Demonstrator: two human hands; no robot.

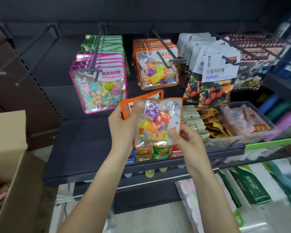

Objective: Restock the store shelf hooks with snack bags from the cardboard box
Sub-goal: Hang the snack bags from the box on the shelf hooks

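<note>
Two orange-edged snack bags [155, 120] sit stacked in my hands in front of the dark shelf [84, 148], the clear front one turned sideways with its printed header toward my left, a second one peeking out behind its top edge. My left hand [124, 125] grips the header end, thumb curled over the front and fingers hidden behind the bags. My right hand [186, 137] pinches the lower right corner of the front bag between thumb and fingertips. Just above the bags hangs a row of matching orange bags [156, 64] on a dark hook [163, 52]. To its left, a hook [97, 52] carries pink-edged marshmallow bags [99, 88] in front and green-edged bags [104, 42] behind them. To the right, white-topped gummy bags [213, 73] with berry pictures hang on another hook [229, 62]. On the far left two hooks [40, 39] stand bare. A clear bin [252, 132] on the shelf at right holds small orange and yellow packets. The cardboard box [10, 157] stands at my lower left, one flap raised, well apart from my hands; I cannot make out what lies inside. Small green, orange and blue cartons [151, 153] show just under the held bags, on a lower level.
</note>
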